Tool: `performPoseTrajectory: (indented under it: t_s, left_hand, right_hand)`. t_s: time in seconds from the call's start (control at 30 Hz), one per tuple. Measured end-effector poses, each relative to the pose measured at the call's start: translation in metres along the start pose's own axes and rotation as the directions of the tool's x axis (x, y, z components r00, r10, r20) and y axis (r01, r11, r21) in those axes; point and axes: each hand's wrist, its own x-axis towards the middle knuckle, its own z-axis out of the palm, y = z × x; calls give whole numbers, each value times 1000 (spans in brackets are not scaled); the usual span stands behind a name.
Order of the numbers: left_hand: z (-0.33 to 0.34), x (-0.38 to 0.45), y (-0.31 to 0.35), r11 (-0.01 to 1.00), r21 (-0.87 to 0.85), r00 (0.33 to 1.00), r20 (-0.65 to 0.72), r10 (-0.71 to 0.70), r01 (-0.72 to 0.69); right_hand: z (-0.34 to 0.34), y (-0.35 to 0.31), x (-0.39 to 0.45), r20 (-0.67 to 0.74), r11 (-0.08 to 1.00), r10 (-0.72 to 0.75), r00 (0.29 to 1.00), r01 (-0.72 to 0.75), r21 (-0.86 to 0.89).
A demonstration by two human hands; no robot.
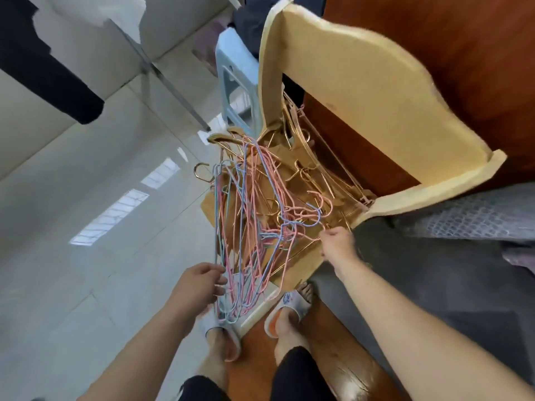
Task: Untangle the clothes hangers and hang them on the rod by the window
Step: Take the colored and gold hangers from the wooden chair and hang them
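A tangled heap of thin wire hangers (254,227), pink, blue and green, lies over gold metal hangers (315,175) inside a yellowish foam-lined box (362,91). My left hand (199,285) grips the lower edge of the coloured bundle near its bottom ends. My right hand (337,244) pinches the hooks of the coloured hangers at the box's right side. The hanging rod by the window is out of view.
A pale blue plastic stool (237,82) stands behind the box. Dark clothing (43,70) hangs at the upper left over the glossy tiled floor (86,256). A grey bedspread (448,256) and a brown wooden bed frame (434,39) lie to the right. My slippered feet (283,311) stand below the box.
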Motion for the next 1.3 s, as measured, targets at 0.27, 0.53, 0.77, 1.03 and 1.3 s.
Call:
performPoseTrajectory:
  t_s: [0.27,0.53,0.77,1.03,1.3]
  left_hand:
    - [20,22,-19,998,-1,998,2,-66,66]
    - [2,20,-45,996,31,996,48,-80,79]
    - [-15,16,-53,999,20,997,52,-48,48]
    - [-10,-7,-56,967,109,970,109,218,-229]
    - [-22,-2,-69,923,307,966,-38,257,-234]
  right_hand:
    - [52,-12,40,-166,977,132,977,-100,186]
    - [60,-26,35,-212,947,221,952,-157,279]
    - [44,-25,1,-152,898,49,987,23,440]
    - [2,-34,-86,-153,816,-81,985,153,558]
    - [36,-68,-147,-66,834,-180,981,188,518]
